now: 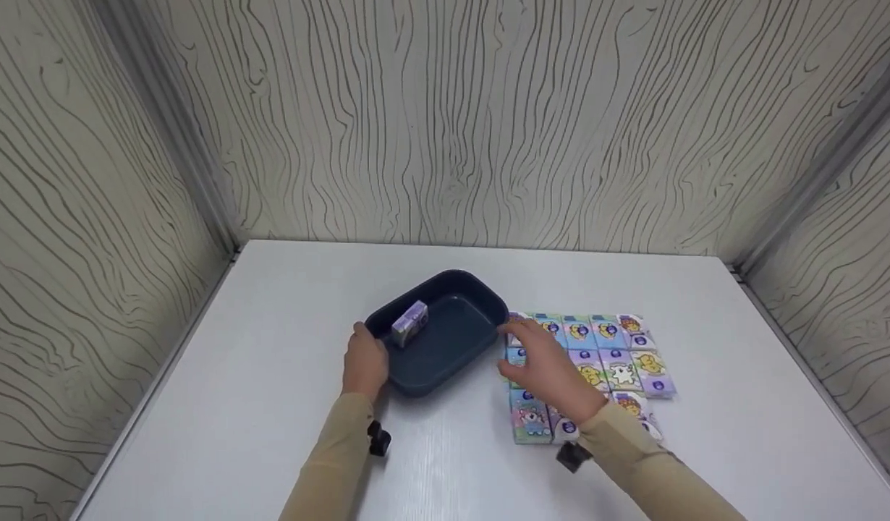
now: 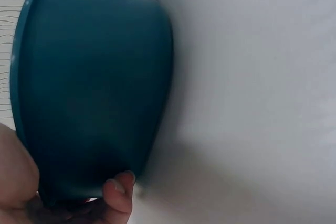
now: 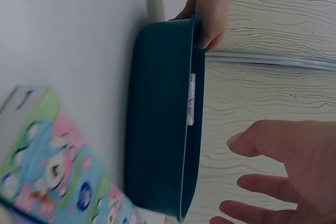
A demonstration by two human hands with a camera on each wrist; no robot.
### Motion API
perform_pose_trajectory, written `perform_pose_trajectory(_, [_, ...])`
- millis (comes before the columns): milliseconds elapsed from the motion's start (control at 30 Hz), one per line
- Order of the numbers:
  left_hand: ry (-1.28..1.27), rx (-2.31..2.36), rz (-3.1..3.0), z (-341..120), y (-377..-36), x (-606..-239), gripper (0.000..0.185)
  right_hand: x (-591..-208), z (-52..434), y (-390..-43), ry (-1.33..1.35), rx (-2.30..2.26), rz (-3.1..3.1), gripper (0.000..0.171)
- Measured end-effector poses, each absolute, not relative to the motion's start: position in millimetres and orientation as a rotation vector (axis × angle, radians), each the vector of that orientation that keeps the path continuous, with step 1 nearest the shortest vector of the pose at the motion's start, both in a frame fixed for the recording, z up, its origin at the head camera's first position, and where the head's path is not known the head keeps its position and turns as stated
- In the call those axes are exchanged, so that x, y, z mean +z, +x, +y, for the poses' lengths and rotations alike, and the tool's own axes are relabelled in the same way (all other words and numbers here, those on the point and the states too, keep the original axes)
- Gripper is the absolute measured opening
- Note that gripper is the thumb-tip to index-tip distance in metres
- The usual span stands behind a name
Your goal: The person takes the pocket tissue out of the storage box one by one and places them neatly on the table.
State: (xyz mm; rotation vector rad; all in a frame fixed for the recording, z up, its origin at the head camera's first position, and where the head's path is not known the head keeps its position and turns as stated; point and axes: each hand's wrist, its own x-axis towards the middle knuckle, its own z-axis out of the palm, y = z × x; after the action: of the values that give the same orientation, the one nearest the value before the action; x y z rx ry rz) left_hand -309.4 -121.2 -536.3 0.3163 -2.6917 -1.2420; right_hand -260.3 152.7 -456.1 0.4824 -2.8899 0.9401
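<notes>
A dark teal plastic bin (image 1: 448,344) sits at an angle on the white table. My left hand (image 1: 365,364) grips its left end, with the thumb over the rim and fingertips (image 2: 118,198) around the outside wall. Inside, near that end, one small printed pack (image 1: 410,323), which looks like pocket tissues, stands on its edge. My right hand (image 1: 550,370) is beside the bin's right corner, fingers spread and holding nothing. Below it lie rows of similar cartoon-printed packs (image 1: 622,374), partly covered by the hand and forearm.
The white table (image 1: 257,376) is enclosed by wood-grain panels (image 1: 445,145) at the back and both sides. Grey metal strips (image 1: 166,130) run along the corners. The rows of packs border the bin's right side.
</notes>
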Motion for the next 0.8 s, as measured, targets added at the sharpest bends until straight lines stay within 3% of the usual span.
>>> perform_pose_trajectory(133, [0.32, -1.247, -2.687, -118, -312, -536, 0.047, -451, 117, -285, 0.641, 0.923, -2.842, 0.044])
perform_pose_trajectory(433, [0.362, -1.239, -2.685, -115, -310, -537, 0.047, -454, 65, -323, 0.72, 0.799, -2.921, 0.045])
perform_pose_trajectory(667, [0.375, -1.216, -2.688, -118, -311, -537, 0.043, -471, 36, -340, 0.829, 0.696, -2.922, 0.04])
perform_pose_trajectory(800, [0.368, -1.211, -2.677, -118, -310, -536, 0.04, -475, 23, -342, 0.874, 0.575, -2.956, 0.046])
